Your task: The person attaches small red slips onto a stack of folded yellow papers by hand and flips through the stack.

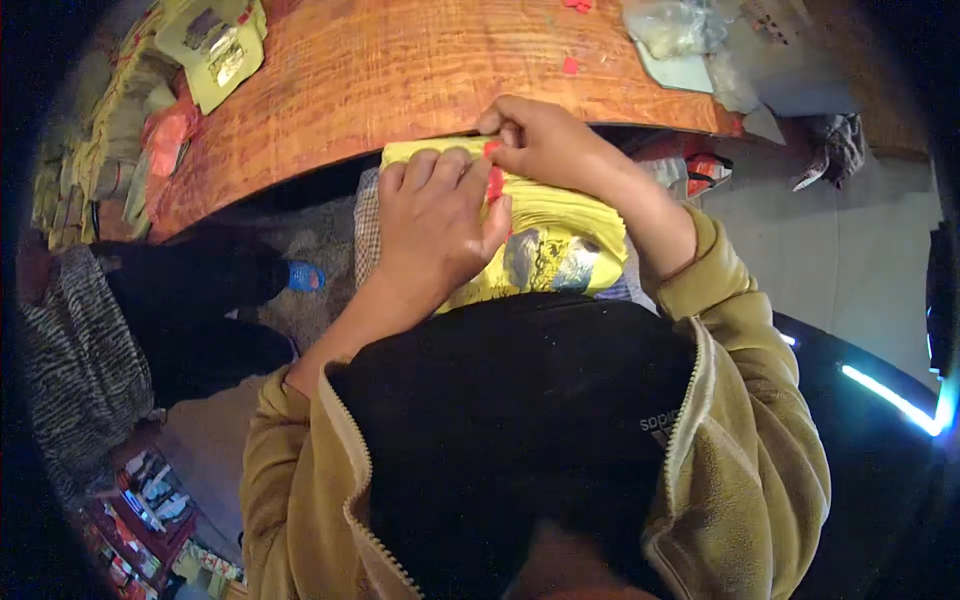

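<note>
On my lap, against the table edge, rests a thick stack of yellow joss paper [600,215] with silvery-gold foil patches, its many layers bent over at the right. A red strip [495,183] runs across its upper middle, partly hidden by my fingers. From above, my left hand [432,215] presses on the stack, fingers bent and closed on it, thumb beside the red strip. At the far edge, my right hand [550,143] is closed, its fingertips pinching around the strip's upper end; the exact grip is partly hidden.
The curved wooden table [400,70] lies ahead, with small red scraps [570,65] on it. Another yellow foil-marked sheet [215,50] sits at its left. Clear plastic bags [680,28] lie at the right. A person in dark trousers [200,285] is close on my left.
</note>
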Demonstrator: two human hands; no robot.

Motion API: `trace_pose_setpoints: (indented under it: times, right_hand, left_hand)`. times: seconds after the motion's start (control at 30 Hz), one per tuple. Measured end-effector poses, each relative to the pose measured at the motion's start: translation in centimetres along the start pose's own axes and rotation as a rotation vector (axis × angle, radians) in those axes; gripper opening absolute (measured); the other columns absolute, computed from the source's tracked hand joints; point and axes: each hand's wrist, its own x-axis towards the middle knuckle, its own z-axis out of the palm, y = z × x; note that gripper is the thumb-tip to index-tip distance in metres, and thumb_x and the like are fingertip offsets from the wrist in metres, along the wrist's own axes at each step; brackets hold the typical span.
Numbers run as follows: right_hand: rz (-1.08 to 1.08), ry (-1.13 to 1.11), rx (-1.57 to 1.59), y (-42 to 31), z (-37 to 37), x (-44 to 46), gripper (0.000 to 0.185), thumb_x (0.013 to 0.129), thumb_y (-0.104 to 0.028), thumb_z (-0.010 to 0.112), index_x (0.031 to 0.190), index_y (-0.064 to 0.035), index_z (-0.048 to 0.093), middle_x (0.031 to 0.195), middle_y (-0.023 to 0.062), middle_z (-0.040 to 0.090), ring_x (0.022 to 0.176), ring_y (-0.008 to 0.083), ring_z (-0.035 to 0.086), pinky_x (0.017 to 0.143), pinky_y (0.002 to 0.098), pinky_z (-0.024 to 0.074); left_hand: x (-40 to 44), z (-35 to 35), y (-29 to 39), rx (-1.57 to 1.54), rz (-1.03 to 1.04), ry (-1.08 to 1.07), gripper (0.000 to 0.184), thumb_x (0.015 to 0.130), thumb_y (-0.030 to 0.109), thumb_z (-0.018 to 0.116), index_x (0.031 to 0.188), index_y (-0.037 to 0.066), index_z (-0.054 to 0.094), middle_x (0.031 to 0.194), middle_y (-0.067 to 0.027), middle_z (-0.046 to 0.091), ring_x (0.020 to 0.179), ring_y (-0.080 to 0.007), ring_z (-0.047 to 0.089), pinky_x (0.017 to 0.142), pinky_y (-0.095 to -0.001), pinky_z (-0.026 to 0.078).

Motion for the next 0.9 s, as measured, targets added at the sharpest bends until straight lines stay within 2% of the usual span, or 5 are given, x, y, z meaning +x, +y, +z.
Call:
trace_pose_setpoints:
  times: [0.1,0.17,0.47,0.67,0.9]
  right_hand:
    - [0.036,-0.028,0.077,1.0,-1.6,0.0,0.028,0.089,-0.018,0.073,0.109,0.0002,0.065,0.077,0.008,0.064,0.071,0.0137,0.059,0.066,0.0318,0.0497]
    - [0.071,0.262,-0.125,3.0,-2.7,0.4,0.031,0.09,-0.03,0.066,0.1,-0.0006,0.067,0.085,0.018,0.069,0.079,0.0338,0.069,0.071,0.0446,0.0531]
    - [-0.123,0.682,-0.761,7.1,-3.5,1.6,0.024,0.09,-0.022,0.062,0.078,-0.0014,0.066,0.081,0.0218,0.067,0.074,0.0409,0.067,0.067,0.0524,0.053]
    - [-0.051,0.677,-0.815,6.4,-5.2,2.0,0.019,0.09,-0.02,0.066,0.091,-0.0014,0.068,0.086,0.0201,0.069,0.082,0.0405,0.066,0.071,0.0481,0.0523]
    - [-0.14,0.025,0.022,1.3,-1.8,0.6,0.019,0.089,-0.023,0.065,0.09,-0.0041,0.066,0.085,0.0181,0.069,0.076,0.0346,0.066,0.07,0.043,0.0511]
  left_hand:
    - [-0.1,0.1,-0.2,-0.01,0.023,0.007,0.031,0.078,0.031,0.072,0.099,0.009,0.07,0.098,-0.0043,0.065,0.093,-0.0232,0.059,0.082,-0.0433,0.04]
    - [-0.2,0.0,-0.3,-0.011,0.02,0.009,0.032,0.078,0.031,0.072,0.101,0.009,0.07,0.097,-0.0047,0.064,0.093,-0.0233,0.059,0.082,-0.0435,0.04]
    - [-0.6,0.2,-0.2,-0.029,-0.034,0.039,0.035,0.075,0.033,0.075,0.101,0.009,0.068,0.102,-0.0068,0.061,0.1,-0.027,0.057,0.086,-0.0446,0.041]
    - [-0.5,0.2,-0.5,-0.092,-0.005,0.04,0.032,0.076,0.032,0.075,0.1,0.01,0.07,0.098,-0.0041,0.064,0.1,-0.0246,0.058,0.085,-0.0441,0.039]
    - [0.1,0.1,-0.4,0.012,-0.046,-0.047,0.03,0.081,0.033,0.068,0.106,0.015,0.072,0.098,-0.0019,0.064,0.099,-0.023,0.059,0.084,-0.0433,0.039]
